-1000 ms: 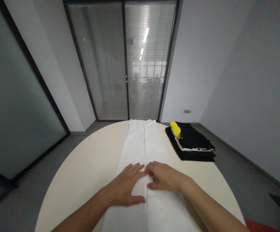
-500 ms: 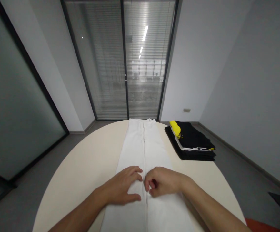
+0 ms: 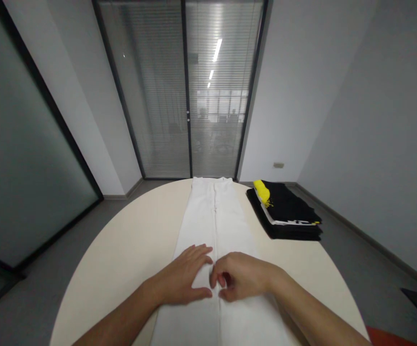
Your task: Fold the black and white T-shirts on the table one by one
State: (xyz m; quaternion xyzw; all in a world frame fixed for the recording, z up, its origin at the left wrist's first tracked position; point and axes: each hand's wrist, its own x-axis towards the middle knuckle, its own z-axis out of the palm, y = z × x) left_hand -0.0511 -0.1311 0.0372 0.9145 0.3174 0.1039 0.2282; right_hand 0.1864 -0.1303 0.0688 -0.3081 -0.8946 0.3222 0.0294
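Forearms enter from the bottom edge and meet at mid-table. Left hand (image 3: 185, 278) lies palm down on the white garment (image 3: 214, 226), fingers spread flat and holding nothing, thumb along the centre seam. Right hand (image 3: 239, 278) rests just beside it, touching at the seam; its fingers are curled in, tips pinching the cloth at the centre line. The garment is a long narrow strip, folded lengthwise, running from the near edge of the round cream table (image 3: 132, 245) to its far edge. Farther right on the table, apart from the garment, sits a stack of folded black clothes (image 3: 288, 216) with a yellow patch at its far corner. White marks on one layer are too small to read. Beyond stand glass doors with blinds (image 3: 185, 91).
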